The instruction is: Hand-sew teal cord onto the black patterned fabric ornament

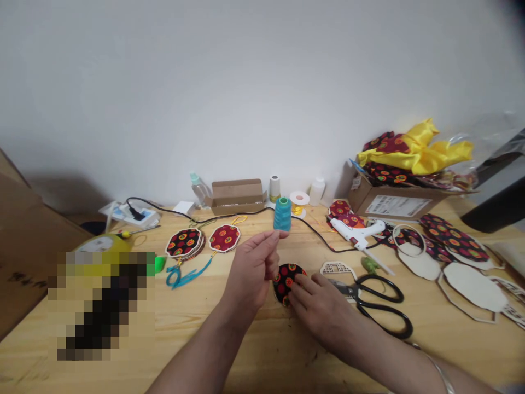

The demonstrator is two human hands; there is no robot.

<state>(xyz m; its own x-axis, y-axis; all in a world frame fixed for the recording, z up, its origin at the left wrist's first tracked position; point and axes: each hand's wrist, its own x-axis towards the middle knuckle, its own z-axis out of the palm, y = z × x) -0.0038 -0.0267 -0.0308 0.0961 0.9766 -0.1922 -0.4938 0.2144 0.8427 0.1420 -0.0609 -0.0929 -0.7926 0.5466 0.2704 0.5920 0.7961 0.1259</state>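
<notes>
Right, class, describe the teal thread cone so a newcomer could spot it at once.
On the wooden table, find the narrow, open cardboard box by the wall. To its right, just beyond the left hand, stands a cone of thread. It is teal, unlike the mostly white spool and gold-wound spool behind it.

On the counter [180,345], near the wall [246,82], stand a clear bottle [200,191] and an open brown box [238,206]; leftward lies what looks like a power strip [138,215].
</notes>
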